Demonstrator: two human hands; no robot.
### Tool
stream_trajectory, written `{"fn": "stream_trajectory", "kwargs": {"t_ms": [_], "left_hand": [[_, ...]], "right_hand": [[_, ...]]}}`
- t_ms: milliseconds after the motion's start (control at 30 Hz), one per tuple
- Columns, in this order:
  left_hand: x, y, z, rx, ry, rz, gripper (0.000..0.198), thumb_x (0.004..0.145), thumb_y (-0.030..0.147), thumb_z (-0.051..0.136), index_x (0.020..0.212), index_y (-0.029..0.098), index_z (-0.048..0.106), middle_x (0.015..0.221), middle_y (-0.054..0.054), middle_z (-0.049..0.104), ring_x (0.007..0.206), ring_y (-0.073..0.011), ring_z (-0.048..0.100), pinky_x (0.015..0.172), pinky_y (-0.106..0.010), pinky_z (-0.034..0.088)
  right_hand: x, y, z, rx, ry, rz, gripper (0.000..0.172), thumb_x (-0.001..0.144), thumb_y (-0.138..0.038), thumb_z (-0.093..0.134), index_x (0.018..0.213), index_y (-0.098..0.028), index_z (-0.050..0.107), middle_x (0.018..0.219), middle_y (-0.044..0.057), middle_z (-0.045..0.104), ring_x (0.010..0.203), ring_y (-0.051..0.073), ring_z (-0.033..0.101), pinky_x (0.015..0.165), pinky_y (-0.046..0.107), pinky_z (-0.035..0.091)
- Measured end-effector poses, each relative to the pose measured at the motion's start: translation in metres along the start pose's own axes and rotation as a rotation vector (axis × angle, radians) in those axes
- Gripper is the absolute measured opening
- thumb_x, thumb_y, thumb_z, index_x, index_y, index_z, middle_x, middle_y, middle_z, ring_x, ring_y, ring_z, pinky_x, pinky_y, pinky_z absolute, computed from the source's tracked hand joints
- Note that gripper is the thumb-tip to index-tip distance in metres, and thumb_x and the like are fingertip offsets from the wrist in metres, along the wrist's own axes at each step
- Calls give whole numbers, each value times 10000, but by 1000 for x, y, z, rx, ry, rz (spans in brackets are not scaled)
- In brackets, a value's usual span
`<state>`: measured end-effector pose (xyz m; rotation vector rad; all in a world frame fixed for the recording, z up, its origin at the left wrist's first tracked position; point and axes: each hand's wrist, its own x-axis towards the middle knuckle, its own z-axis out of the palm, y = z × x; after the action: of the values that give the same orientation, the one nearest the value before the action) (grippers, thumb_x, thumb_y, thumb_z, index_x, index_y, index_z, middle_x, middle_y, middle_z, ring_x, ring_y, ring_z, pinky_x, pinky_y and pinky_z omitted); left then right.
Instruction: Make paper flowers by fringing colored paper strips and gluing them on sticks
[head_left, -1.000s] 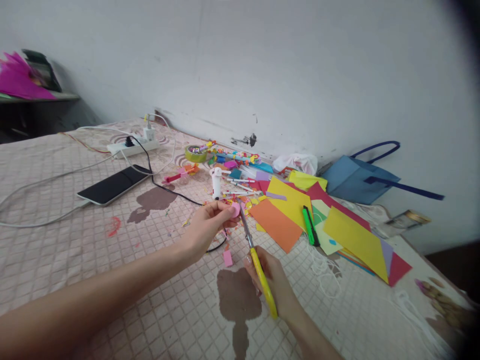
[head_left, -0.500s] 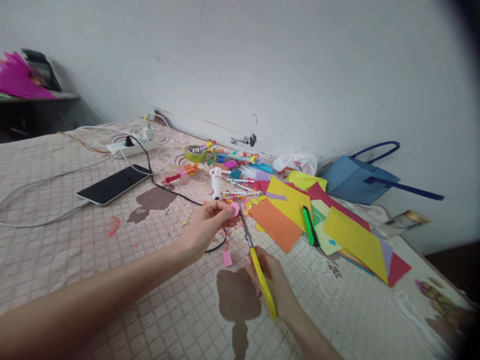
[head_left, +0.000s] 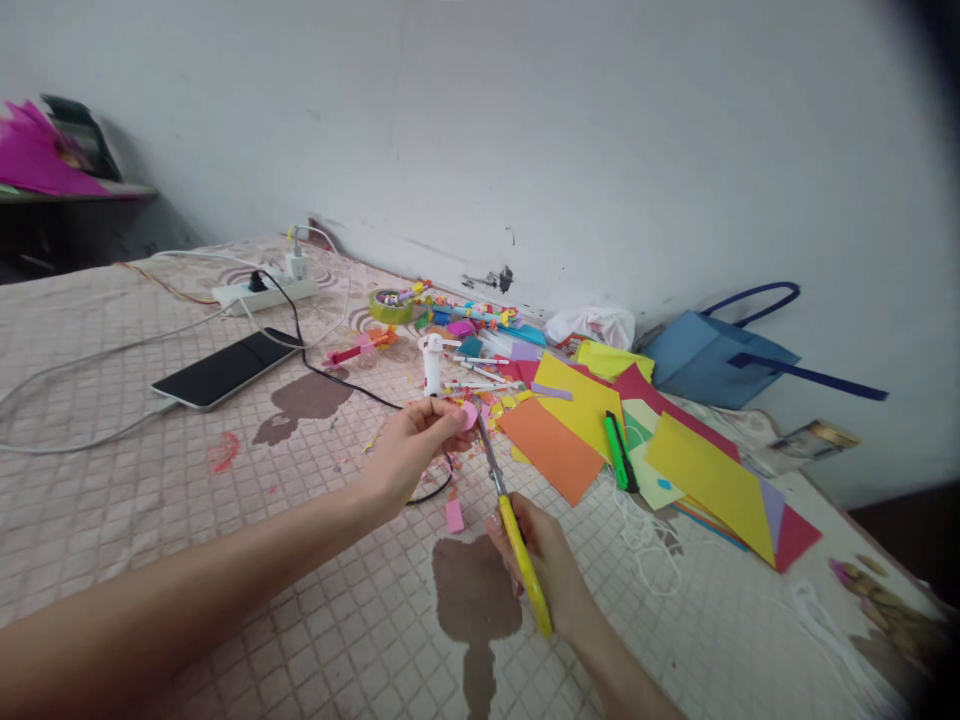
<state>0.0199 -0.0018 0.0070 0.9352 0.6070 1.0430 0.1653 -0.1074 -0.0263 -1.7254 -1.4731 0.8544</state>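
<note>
Pinched between the thumb and fingers of my left hand (head_left: 415, 450) is a small pink paper piece (head_left: 470, 415) with a rounded edge. My right hand (head_left: 546, 555) is wrapped round yellow-handled scissors (head_left: 525, 565), their blades pointing away from me. The blade tips lie right beside the pink piece; whether they touch it I cannot tell. A second pink paper piece (head_left: 454, 516) lies on the tablecloth below my hands. Just beyond my left hand stands a white glue gun (head_left: 432, 362), among scattered paper scraps.
To the right lie yellow paper sheets (head_left: 701, 480), an orange sheet (head_left: 555, 450), a green cutter (head_left: 619, 452) and white string (head_left: 651, 545). A blue bag (head_left: 720, 360) stands by the wall. At left are a phone (head_left: 229, 370), a power strip (head_left: 266, 293) and cables; green tape (head_left: 391, 308) lies behind.
Both hands stay almost in place. The pink piece has shifted very slightly in my left fingers, close to the scissor tips.
</note>
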Motion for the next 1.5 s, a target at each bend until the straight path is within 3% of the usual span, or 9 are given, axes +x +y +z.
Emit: {"fn": "stream_trajectory", "kwargs": {"t_ms": [700, 1033, 1300, 1500], "left_hand": [[7, 1, -6, -13, -35, -11, 186, 710, 271, 700, 713, 129, 580, 727, -36, 650, 670, -117, 616, 669, -243, 493], [13, 8, -12, 29, -143, -50, 181, 718, 249, 698, 696, 124, 569, 713, -12, 632, 637, -82, 587, 667, -219, 486], [17, 8, -16, 78, -208, -34, 187, 728, 272, 697, 718, 134, 572, 734, -8, 641, 638, -78, 589, 674, -218, 478], [18, 6, -18, 88, -195, -33, 194, 724, 282, 703, 726, 138, 572, 747, -6, 644, 657, -75, 595, 707, -222, 482]], "right_hand": [[0, 5, 2, 67, 1, 33, 362, 790, -512, 543, 632, -216, 407, 426, -86, 346, 349, 76, 332, 350, 202, 262], [-1, 5, -3, 134, -149, 41, 455, 832, -639, 384, 696, -205, 401, 480, -82, 354, 352, 61, 355, 339, 175, 337], [-1, 3, -4, 101, -126, 55, 480, 802, -678, 391, 667, -218, 369, 449, -90, 332, 331, 67, 342, 325, 186, 310], [1, 2, -3, 69, -78, 31, 468, 784, -652, 465, 634, -222, 358, 423, -91, 332, 337, 67, 323, 330, 194, 267]]}}
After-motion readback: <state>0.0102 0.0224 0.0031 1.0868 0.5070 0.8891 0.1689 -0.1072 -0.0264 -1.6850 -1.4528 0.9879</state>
